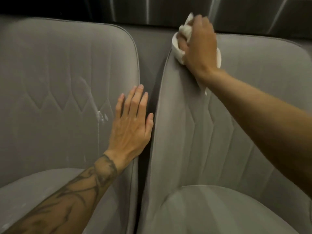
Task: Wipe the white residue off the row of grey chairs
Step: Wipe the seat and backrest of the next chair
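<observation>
Grey chairs (59,73) sit side by side, white residue (101,117) on the left one at 9 o'clock. Left hand (131,122) lies flat beside it, fingers straight; right hand (200,46) grips a cloth (177,46) at 1 o'clock.

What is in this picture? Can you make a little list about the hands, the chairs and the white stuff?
left hand: flat, fingers straight, resting on the inner edge of the left chair
right hand: gripping a white cloth on the top corner of the right chair
white marks: on the left chair's back, just beside the left hand
white spot: on the right chair, below the right wrist
behind: dark wall
</observation>
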`<act>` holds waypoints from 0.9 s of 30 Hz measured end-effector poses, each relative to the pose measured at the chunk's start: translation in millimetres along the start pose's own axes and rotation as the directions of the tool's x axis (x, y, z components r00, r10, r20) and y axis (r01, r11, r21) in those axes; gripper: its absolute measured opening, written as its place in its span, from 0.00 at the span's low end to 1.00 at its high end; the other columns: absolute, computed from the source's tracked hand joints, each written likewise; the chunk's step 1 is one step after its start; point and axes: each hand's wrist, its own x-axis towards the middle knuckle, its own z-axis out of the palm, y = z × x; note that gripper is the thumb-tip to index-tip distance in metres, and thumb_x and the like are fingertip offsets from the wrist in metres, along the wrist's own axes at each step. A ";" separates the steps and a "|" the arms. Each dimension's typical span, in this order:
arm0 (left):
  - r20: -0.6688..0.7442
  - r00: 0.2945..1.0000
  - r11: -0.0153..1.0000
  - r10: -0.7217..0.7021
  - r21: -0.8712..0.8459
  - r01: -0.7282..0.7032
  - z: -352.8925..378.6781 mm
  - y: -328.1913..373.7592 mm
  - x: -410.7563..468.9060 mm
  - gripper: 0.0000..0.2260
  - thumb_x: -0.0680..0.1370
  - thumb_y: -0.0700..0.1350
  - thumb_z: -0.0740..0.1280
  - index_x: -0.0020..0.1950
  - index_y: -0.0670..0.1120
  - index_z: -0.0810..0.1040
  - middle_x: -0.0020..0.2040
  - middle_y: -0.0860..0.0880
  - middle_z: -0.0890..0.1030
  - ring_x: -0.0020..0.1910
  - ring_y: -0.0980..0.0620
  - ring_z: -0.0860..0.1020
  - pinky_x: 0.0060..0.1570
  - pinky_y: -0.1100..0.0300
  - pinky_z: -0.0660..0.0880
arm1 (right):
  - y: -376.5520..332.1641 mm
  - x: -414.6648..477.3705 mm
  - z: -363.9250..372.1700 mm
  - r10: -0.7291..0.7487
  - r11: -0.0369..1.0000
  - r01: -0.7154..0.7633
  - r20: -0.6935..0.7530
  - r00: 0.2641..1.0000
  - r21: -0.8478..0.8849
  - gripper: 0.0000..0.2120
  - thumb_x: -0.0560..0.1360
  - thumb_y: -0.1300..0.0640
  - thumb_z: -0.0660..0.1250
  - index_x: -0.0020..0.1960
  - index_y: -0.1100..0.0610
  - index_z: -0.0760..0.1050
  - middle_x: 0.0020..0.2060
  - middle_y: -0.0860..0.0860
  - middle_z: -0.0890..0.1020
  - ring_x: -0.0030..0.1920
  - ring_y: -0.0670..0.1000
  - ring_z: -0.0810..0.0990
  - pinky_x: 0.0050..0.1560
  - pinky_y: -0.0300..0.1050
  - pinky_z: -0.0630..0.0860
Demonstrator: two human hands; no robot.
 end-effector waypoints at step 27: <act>0.106 0.983 0.988 0.151 0.023 -0.154 -8.9 -37.3 -43.4 0.28 0.86 0.50 0.52 0.85 0.43 0.52 0.85 0.45 0.54 0.84 0.48 0.50 0.82 0.44 0.52 | -84.0 -320.7 -59.3 -0.293 0.900 0.076 0.465 0.835 0.430 0.09 0.81 0.51 0.67 0.54 0.57 0.79 0.51 0.53 0.79 0.52 0.56 0.78 0.50 0.52 0.76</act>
